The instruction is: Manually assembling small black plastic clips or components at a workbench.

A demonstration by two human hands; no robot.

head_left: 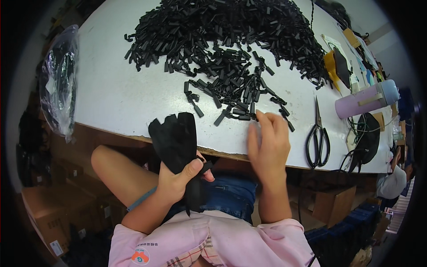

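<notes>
Left hand sits just below the table edge, above the lap, clenched around a bundle of flat black straps. The thumb presses across the front of the bundle and the fingers wrap behind it. Above the fist the straps fan out a little against the white table; below it a thin tail hangs down over the denim shorts. They look light, soft and floppy, so I'd judge a pinch in the middle, where the fist is now, keeps them together best; held by one end they would likely splay and slip apart.

Right hand reaches forward over the table edge, fingers loosely curled and pointing down at the near fringe of a big pile of small black clips. Its fingertips look blurred and touch or nearly touch the loose pieces there; I cannot tell whether it grips one. Those pieces seem hard, light and small, best taken between thumb and forefinger.

Off to the right lie black scissors and a lilac bottle on its side.
</notes>
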